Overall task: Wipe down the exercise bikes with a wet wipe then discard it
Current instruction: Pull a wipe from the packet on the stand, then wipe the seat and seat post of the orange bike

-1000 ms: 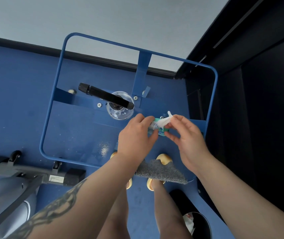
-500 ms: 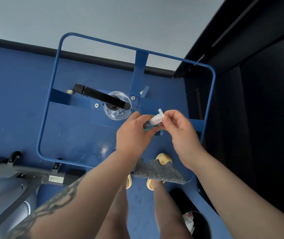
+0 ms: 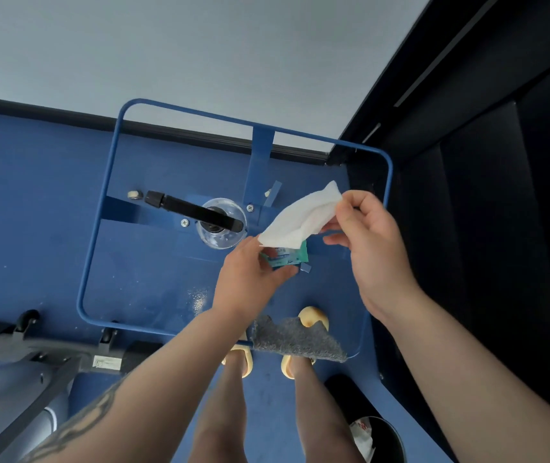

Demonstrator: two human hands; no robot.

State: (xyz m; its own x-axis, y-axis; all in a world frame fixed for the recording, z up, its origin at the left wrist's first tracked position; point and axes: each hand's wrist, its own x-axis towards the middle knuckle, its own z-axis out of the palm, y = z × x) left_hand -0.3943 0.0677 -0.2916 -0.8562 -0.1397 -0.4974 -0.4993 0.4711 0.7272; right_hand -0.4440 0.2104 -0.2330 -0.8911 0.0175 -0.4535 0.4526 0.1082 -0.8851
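My right hand pinches a white wet wipe, which hangs drawn out toward the lower left. Just under it my left hand holds a small teal wipe packet. Both hands are over a blue metal-framed glass table. The grey base of an exercise bike shows at the lower left, beside the table's near corner.
A clear glass and a black handled tool lie on the table. A grey cloth rests at its near edge. A black bin with white waste stands at the lower right. Dark panels rise on the right.
My right hand has pulled the wipe up and right out of the packet, from a small tip to a long unfolded sheet. My left hand still holds the packet.
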